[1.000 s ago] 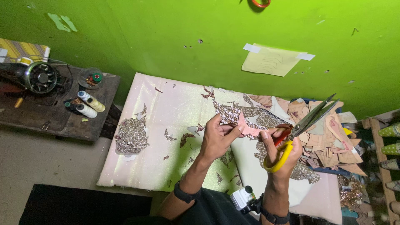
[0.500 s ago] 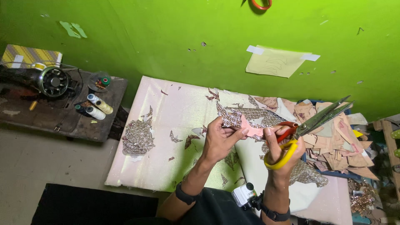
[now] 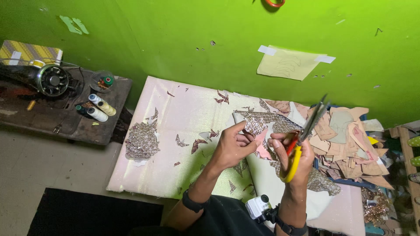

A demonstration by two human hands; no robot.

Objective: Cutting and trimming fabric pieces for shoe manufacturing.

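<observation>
Now the left hand (image 3: 232, 148) pinches a small pink cut piece (image 3: 261, 146) above the pale pink cushion (image 3: 175, 131). Just beside it, the right hand (image 3: 294, 155) grips yellow-and-red scissors (image 3: 302, 140), blades angled up over the cushion's far edge, toward the heap of tan cutouts (image 3: 350, 144).

Scissors (image 3: 306, 135) swung from a low slant toward the right to a steeper, near-upright tilt, blade tips now raised above the pile of cut pieces (image 3: 350, 144). Right hand (image 3: 295, 155) drawn in closer to left hand (image 3: 232, 146). Pink piece (image 3: 261, 146) lowered between both hands, partly hidden. View shifted slightly rightward along the table.
</observation>
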